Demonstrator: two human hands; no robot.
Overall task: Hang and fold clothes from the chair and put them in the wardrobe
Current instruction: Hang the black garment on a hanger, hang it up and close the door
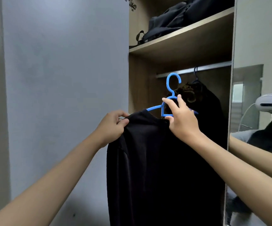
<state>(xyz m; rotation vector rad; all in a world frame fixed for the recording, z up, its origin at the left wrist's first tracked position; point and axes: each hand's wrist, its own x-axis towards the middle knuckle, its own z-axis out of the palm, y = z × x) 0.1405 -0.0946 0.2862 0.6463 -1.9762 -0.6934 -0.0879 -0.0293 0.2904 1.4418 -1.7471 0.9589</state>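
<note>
The rail [194,71] under the shelf [181,35] is left bare along its left stretch, up to the wardrobe's left wall [137,88]; a hook could be passed there. Toward the right end, the rail is taken by a dark hanger [196,74] with a dark garment [210,108] hung from it. The gap beneath the bare stretch is partly filled by the blue hanger [172,93], the black shirt [156,160] and both hands. The shelf's top is occupied by a dark bag [177,18]. The opening is bounded on the left by the grey door [66,79] and on the right by a mirror panel [259,46].
</note>
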